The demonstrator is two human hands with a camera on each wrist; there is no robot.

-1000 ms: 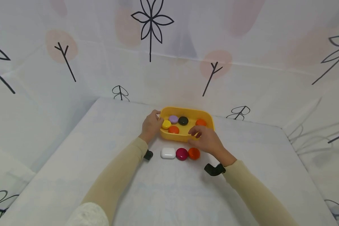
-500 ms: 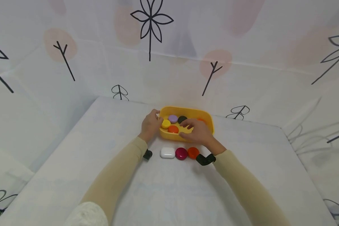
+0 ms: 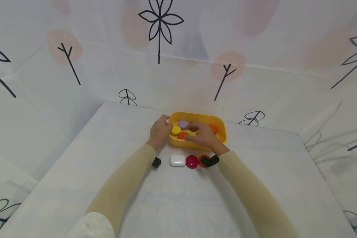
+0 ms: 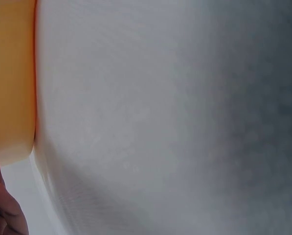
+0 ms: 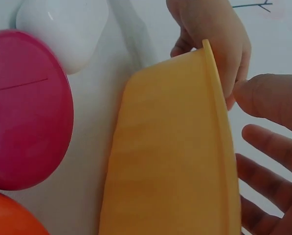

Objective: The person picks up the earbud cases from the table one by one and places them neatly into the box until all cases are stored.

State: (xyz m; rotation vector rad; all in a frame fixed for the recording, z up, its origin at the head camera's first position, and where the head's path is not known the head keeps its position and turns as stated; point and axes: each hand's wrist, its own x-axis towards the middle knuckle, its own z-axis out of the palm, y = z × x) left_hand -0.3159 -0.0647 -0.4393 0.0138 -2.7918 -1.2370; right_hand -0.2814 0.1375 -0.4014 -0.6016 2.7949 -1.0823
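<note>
My left hand (image 3: pixel 159 132) grips the left end of a yellow plastic tub (image 3: pixel 196 115) at its rim. Over the tub's front side reaches my right hand (image 3: pixel 203 135), thumb and fingers apart and pointing down inside. Nothing shows between them in the right wrist view, where the tub's outer wall (image 5: pixel 160 161) fills the middle. Inside the tub, a purple round piece (image 3: pixel 183 124), a yellow one (image 3: pixel 175 130) and an orange one (image 3: pixel 182 135) lie near the right fingertips. Another orange piece (image 3: pixel 214 129) sits at the right end. The black piece is mostly hidden behind the right hand.
In front of the tub, a white rounded block (image 3: pixel 177 161), a magenta round piece (image 3: pixel 192 162) and an orange round piece (image 3: pixel 200 160) stand in a row. A black wrist mount (image 3: pixel 210 161) overlaps the orange one. Patterned cloth walls (image 3: pixel 178 79) rise behind the table.
My right hand has moved left and deeper over the tub, from its front right corner toward the middle, covering the black piece. My left hand stays on the rim.
</note>
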